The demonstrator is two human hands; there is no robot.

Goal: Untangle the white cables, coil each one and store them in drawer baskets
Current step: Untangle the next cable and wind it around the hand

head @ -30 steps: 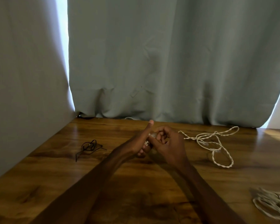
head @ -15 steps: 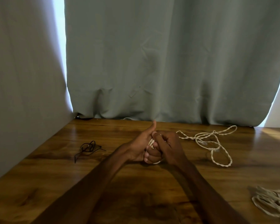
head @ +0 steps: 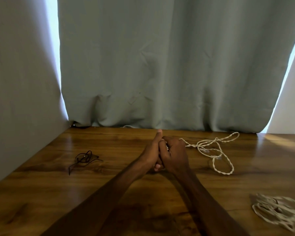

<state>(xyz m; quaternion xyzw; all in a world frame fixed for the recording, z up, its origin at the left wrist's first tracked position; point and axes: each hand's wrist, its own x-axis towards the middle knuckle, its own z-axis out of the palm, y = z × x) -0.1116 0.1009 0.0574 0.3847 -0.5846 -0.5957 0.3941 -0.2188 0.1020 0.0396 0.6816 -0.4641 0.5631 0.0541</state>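
Note:
A white twisted cable (head: 216, 150) lies in loose loops on the wooden table (head: 109, 193), right of my hands, and one strand runs into them. My left hand (head: 151, 152) stands edge-up with the thumb pointing up, and cable turns sit against its fingers. My right hand (head: 174, 155) is curled over those turns, pressed against the left hand, gripping the cable. The wound part is mostly hidden between the hands. A second bundle of white cable (head: 279, 212) lies at the table's near right.
A small tangle of thin black wire (head: 83, 158) lies to the left on the table. Grey curtain (head: 160, 65) hangs along the table's back edge and a grey wall (head: 20, 82) stands along the left. No drawer baskets are in view.
My hands have closed together around the cable; the white turns seen between the fingers earlier are now mostly covered by my right hand. The loose loops shifted slightly.

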